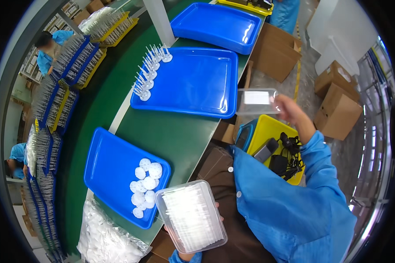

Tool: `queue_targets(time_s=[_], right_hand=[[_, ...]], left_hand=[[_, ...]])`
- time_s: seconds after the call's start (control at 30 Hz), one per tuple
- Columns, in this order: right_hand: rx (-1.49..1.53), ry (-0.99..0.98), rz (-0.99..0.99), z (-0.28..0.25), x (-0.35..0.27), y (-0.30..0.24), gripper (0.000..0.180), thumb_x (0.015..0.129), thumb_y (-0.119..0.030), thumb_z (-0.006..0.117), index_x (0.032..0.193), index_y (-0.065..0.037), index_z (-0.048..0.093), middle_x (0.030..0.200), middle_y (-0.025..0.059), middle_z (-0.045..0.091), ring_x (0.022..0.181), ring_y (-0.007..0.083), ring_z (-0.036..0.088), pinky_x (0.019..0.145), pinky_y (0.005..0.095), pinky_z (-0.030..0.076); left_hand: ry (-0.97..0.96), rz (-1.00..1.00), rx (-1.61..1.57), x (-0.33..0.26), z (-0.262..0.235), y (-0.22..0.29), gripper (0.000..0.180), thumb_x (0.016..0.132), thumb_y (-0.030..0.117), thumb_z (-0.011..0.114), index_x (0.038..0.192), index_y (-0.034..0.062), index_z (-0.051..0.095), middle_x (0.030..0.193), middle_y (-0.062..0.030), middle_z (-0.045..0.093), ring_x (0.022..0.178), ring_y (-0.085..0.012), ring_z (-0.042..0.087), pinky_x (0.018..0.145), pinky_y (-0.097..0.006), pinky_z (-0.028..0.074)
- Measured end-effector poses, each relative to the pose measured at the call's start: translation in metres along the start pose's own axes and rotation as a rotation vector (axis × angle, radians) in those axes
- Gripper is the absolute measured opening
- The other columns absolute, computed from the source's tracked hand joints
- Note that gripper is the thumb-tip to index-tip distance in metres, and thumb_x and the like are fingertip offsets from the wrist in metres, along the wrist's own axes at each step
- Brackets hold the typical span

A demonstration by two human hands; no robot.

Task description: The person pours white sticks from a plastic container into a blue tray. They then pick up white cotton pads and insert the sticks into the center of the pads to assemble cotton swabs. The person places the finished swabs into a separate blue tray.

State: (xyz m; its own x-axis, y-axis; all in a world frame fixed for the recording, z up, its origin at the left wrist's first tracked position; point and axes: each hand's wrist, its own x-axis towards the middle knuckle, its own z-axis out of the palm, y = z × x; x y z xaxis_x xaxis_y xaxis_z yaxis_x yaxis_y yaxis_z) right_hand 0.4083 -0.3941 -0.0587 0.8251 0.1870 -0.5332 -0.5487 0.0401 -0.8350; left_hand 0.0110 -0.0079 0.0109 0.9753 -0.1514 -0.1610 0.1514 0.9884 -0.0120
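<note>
Clear plastic box [163,206] of slender white sticks [193,215]: lidless, before the torso, near the lower blue tray [114,160] | left hand [186,255]: cradling box from beneath | right hand [289,109]: gripping clear lid [250,109], well apart | step, judged: uncovering | next move probably calls for: parking lid, keeping box level

Near tray [112,162] on table [166,131], discs [149,183] in right end, bag [107,232] before it. Middle tray [191,81] behind, stemmed pieces [152,75] at left end; tray stack [215,24] farther back. Right: container [191,217] in left hand [220,212], lid [255,98] in right hand [290,110], adapters [278,164] in bin [263,131].
</note>
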Motion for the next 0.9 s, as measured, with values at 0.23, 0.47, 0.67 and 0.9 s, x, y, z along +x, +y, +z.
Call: queue_targets(time_s=[0.23,0.47,0.67,0.9], right_hand=[[-0.620,0.150,-0.169,0.089,0.044,0.033,0.044,0.108,-0.039,0.062,0.127,0.000,0.071,0.104,0.0109,0.078,0.082,0.0223,0.078,0.068,0.0384,0.062],[-0.479,-1.090,0.015,0.206,-0.122,0.003,0.046,0.116,-0.034,0.058,0.152,-0.006,0.057,0.126,0.0118,0.075,0.104,0.0163,0.073,0.093,0.0335,0.059],[0.310,-1.068,0.115,0.343,-0.175,0.064,0.073,0.116,-0.048,0.049,0.172,-0.006,0.027,0.160,0.0114,0.053,0.138,0.0209,0.060,0.115,0.0383,0.051],[0.924,-1.315,0.639,0.412,-0.162,0.024,0.074,0.114,-0.057,0.041,0.165,-0.003,0.043,0.161,0.0203,0.056,0.142,0.0363,0.061,0.120,0.0502,0.051]], left_hand=[[-0.012,-0.051,-0.168,-0.015,-0.012,0.018,0.125,0.087,0.082,0.071,0.176,0.0098,0.019,0.172,-0.0366,0.029,0.149,-0.0588,0.045,0.119,-0.069,0.044],[-0.015,0.210,-0.132,-0.032,-0.001,0.032,0.098,0.104,0.070,0.056,0.175,0.0108,0.022,0.170,-0.0288,0.039,0.149,-0.0534,0.047,0.121,-0.062,0.045],[0.448,0.604,0.988,0.002,0.044,0.048,0.075,0.115,0.049,0.048,0.174,0.0096,0.025,0.170,-0.0238,0.039,0.153,-0.0413,0.045,0.127,-0.049,0.038],[0.859,1.287,2.098,-0.016,0.121,0.119,0.054,0.100,0.015,0.062,0.152,-0.0013,0.061,0.150,-0.0264,0.052,0.135,-0.0393,0.054,0.115,-0.049,0.042]])
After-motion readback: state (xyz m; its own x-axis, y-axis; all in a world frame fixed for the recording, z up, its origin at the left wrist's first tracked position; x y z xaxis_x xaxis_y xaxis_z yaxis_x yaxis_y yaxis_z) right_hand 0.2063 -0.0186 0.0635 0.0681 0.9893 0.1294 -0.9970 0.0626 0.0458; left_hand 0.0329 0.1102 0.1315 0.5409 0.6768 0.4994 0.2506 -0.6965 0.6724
